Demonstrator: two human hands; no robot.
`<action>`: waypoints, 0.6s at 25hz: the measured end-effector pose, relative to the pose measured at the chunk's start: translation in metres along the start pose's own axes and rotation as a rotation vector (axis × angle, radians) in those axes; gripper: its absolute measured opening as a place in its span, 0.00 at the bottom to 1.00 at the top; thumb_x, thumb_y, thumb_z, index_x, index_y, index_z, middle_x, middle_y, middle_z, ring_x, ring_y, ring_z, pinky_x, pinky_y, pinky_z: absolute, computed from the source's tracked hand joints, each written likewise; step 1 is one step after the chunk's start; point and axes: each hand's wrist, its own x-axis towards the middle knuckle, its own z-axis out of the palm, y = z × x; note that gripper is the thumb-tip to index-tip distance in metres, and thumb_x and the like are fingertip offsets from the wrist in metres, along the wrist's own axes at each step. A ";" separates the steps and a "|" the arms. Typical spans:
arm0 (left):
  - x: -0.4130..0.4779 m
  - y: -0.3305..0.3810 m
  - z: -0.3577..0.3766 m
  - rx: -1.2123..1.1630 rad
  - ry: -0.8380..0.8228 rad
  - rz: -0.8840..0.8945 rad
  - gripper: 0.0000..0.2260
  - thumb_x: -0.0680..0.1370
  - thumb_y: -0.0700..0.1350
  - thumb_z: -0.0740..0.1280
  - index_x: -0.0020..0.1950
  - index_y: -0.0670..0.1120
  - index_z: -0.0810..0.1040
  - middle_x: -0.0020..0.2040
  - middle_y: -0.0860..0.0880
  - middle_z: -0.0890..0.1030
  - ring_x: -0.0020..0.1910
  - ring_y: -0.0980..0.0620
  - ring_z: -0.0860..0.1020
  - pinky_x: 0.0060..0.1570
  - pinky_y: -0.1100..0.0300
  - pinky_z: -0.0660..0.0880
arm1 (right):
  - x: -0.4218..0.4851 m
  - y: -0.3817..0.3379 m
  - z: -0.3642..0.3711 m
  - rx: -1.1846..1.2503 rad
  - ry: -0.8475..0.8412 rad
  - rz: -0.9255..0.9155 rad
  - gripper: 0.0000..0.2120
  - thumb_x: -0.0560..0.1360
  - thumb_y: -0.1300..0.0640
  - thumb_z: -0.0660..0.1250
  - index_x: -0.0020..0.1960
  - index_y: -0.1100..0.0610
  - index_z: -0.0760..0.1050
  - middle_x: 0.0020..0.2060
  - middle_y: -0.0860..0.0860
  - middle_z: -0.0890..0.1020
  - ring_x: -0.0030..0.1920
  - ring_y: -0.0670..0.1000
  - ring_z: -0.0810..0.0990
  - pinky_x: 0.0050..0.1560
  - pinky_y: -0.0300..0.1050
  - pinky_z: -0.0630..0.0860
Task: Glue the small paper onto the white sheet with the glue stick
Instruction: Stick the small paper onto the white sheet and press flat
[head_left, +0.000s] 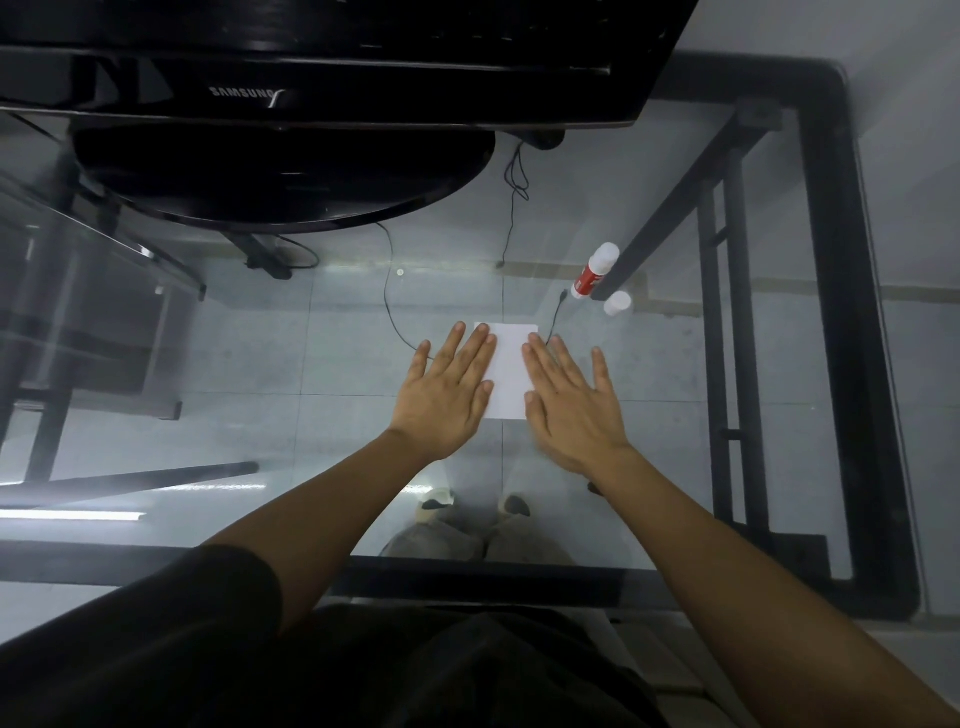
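Note:
A white sheet (510, 364) lies flat on the glass table in the middle of the view. My left hand (449, 389) rests palm down with fingers spread over its left edge. My right hand (571, 400) lies flat the same way over its right edge. Whether a smaller paper lies on the sheet I cannot tell, as both hands cover its sides. The glue stick (595, 271), red and white, lies on its side to the far right of the sheet. Its white cap (617, 302) sits loose just beside it.
A black Samsung monitor (291, 98) on a round stand (280, 176) fills the far left of the glass table (675, 467). Thin black cables (395, 312) run past the sheet. The table's black frame (852, 364) borders the right side.

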 end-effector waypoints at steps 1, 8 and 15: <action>0.000 0.000 0.000 0.003 -0.001 0.000 0.25 0.80 0.56 0.39 0.74 0.49 0.36 0.76 0.51 0.41 0.72 0.51 0.34 0.71 0.48 0.39 | 0.004 0.000 -0.002 0.013 -0.001 0.012 0.28 0.79 0.45 0.40 0.73 0.54 0.34 0.76 0.50 0.42 0.75 0.51 0.39 0.68 0.55 0.30; -0.001 0.001 -0.001 0.002 -0.002 0.004 0.25 0.79 0.55 0.38 0.75 0.48 0.39 0.77 0.50 0.44 0.72 0.52 0.35 0.71 0.48 0.39 | 0.018 0.013 -0.005 -0.032 0.015 -0.023 0.28 0.79 0.46 0.41 0.74 0.53 0.37 0.76 0.50 0.45 0.75 0.51 0.40 0.68 0.56 0.31; -0.001 0.001 -0.001 -0.004 -0.003 -0.002 0.26 0.79 0.56 0.38 0.75 0.48 0.40 0.78 0.49 0.45 0.73 0.52 0.36 0.71 0.48 0.39 | 0.023 0.014 -0.004 -0.060 0.012 -0.016 0.28 0.79 0.45 0.41 0.75 0.53 0.38 0.76 0.50 0.47 0.75 0.52 0.40 0.68 0.57 0.32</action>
